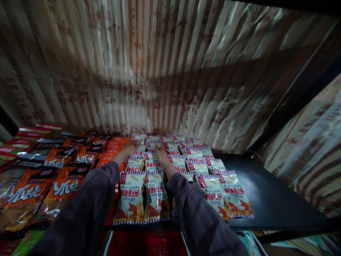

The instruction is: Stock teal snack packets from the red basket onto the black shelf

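Right sleeve [205, 217] nearest, 5 o'clock. Left hand [129, 147] and right hand [162, 156] apart on white packets [131, 197] at 6; I can't tell grip. I'd guess straightening; next needs light touch.

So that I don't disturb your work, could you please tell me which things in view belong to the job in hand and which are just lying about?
Apparently in the job:
- pale packets with striped ends
- left hand and right hand, among them

Apparently lying about:
- orange-and-black bags
- orange packets
- red-and-green packets
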`<state>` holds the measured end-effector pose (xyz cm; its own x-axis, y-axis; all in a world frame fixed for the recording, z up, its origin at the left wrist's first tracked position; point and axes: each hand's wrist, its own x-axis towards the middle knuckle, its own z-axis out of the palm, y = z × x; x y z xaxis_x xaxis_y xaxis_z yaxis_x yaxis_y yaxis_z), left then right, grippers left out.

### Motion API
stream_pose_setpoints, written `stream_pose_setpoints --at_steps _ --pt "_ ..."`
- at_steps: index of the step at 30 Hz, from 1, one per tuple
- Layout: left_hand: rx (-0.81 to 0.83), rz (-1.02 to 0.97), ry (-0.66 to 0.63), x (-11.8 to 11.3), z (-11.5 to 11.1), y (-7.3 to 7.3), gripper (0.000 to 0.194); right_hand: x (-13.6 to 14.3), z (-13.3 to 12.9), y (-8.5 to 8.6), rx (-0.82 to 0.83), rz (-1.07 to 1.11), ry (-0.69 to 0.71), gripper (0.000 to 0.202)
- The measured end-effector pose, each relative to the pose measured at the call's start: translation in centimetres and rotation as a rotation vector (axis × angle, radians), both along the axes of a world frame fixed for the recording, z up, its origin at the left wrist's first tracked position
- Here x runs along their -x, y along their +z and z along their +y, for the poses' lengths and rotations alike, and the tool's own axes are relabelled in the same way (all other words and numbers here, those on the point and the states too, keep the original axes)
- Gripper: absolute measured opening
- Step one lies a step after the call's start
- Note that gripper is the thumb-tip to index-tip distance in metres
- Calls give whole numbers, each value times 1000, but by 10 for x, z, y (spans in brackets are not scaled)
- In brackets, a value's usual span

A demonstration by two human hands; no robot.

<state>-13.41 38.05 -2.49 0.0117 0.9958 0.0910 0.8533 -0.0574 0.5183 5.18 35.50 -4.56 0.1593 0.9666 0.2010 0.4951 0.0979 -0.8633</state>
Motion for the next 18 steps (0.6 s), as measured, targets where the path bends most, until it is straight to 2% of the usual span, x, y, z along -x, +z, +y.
stream_pose_setpoints --at_steps 7,12,18 --pt "64 106 -39 -3 0 4 42 -1 0 6 20 -68 54 59" --pt "79 145 -48 -2 1 4 46 -3 -1 10 53 -103 35 57" --pt "66 177 -49 1 -4 3 48 0 -2 8 35 -152 50 60"
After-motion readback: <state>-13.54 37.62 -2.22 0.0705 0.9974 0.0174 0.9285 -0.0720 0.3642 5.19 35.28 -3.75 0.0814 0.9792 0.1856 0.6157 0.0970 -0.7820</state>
